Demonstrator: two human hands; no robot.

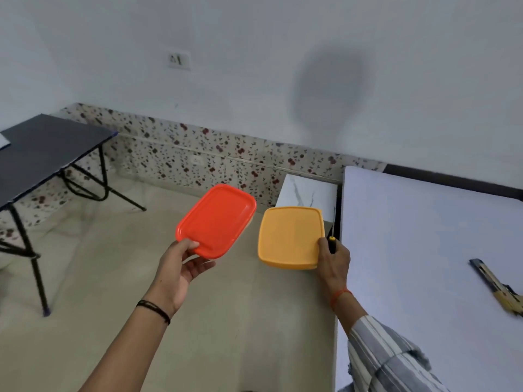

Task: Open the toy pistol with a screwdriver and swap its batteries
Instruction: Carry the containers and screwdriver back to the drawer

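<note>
left hand [181, 260] grips red box [216, 220] | right hand [334, 257] pinches yellow box [290, 237] plus screwdriver [332, 239] | pistol [498, 287] at desk [410, 250] right edge | likely light, rigid plastic; grasp its handle

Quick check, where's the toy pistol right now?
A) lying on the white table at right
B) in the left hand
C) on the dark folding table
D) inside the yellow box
A: the tan and black toy pistol lies on the white table, untouched by both hands; the left hand holds an orange-red plastic lid, the right hand a yellow plastic box and a thin screwdriver.
</note>
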